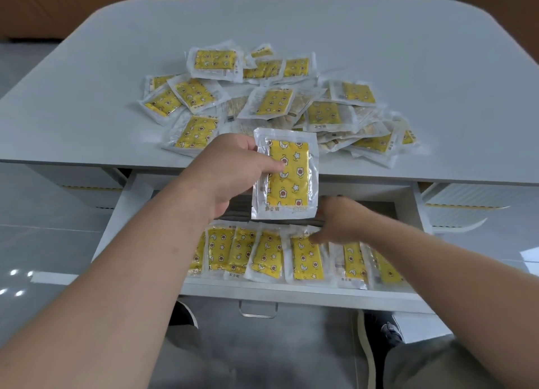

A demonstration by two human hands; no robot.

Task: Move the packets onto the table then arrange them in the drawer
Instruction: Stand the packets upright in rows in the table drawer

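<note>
Here the left hand point(233, 172) pinches one clear plastic packet with a yellow star-and-flower printed insert point(287, 175) by its left edge, thumb on the front and fingers behind, holding it upright in the air above the open white drawer point(291, 296). Small dark characters run along the held packet's bottom strip, but they are too small and blurred to read; no brand name can be made out on any packet.

The right hand point(338, 222) reaches down into the drawer with its fingers extended onto the top edge of the packets standing there. It is motion-blurred, so whether it is pinching anything cannot be told.

In the drawer, a row of matching yellow packets point(291, 257) lies side by side and overlapping along the front wall; about seven can be counted, the outermost ones partly hidden by the forearms. A metal pull handle point(258, 310) hangs from the drawer front.

On the pale grey rounded table point(437, 67) behind the drawer, a loose heap of the same packets point(274, 102) is spread out and overlapping. Roughly fifteen show their yellow faces, and several more lie underneath or turned over, so an exact count is not possible.
</note>
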